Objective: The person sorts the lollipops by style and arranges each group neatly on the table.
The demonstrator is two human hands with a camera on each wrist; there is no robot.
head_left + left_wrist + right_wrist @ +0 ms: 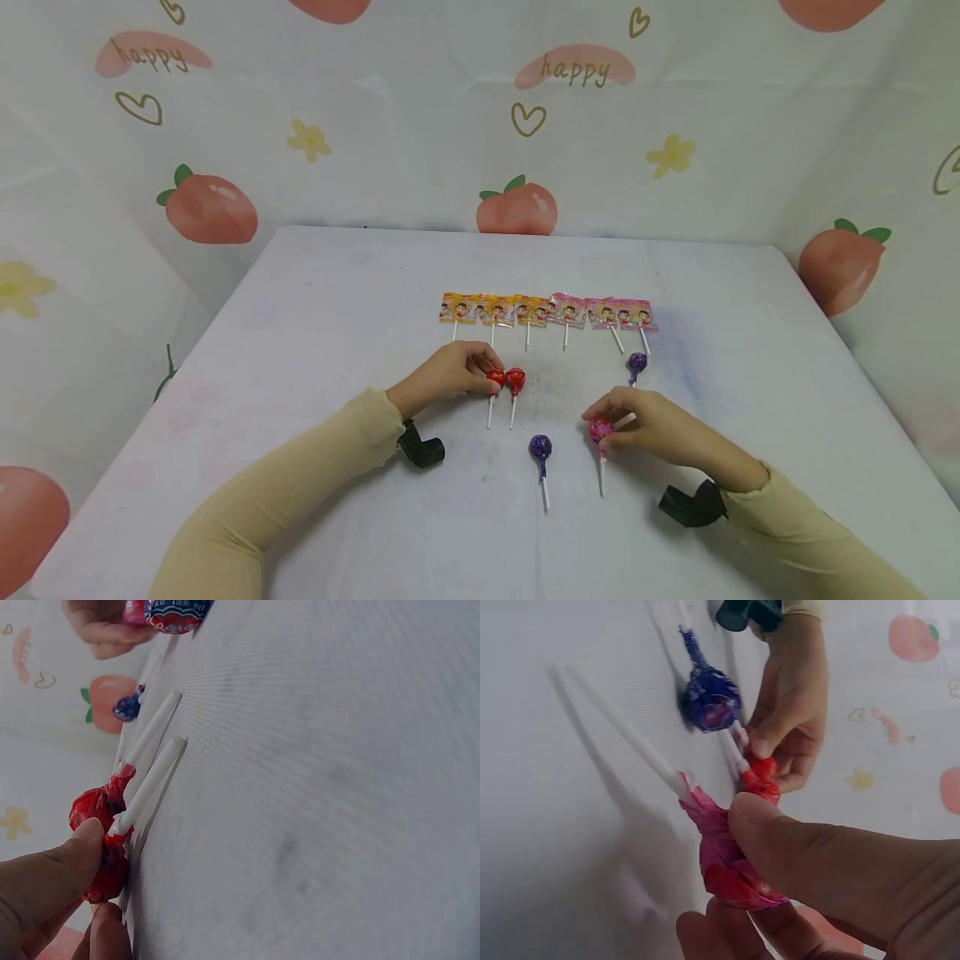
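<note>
My left hand [459, 372] pinches the head of a red lollipop [105, 879] between thumb and fingers, its white stick pointing toward me. Right beside it lies a second red lollipop [515, 382]. My right hand [651, 425] holds a pink lollipop [721, 859] by its wrapped head, thumb on one side and fingers on the other; in the right wrist view its stick casts a shadow on the table. Between the hands, nearer to me, lies a purple lollipop [541, 450]. Another purple lollipop [637, 364] lies just beyond my right hand, its stick partly hidden.
Farther back on the white table [360, 292] is a row of flat-wrapped lollipops, yellow packets [497, 310] on the left and pink packets [602, 312] on the right. A printed cloth [420, 125] hangs behind. Black wrist mounts [422, 448] sit at both cuffs.
</note>
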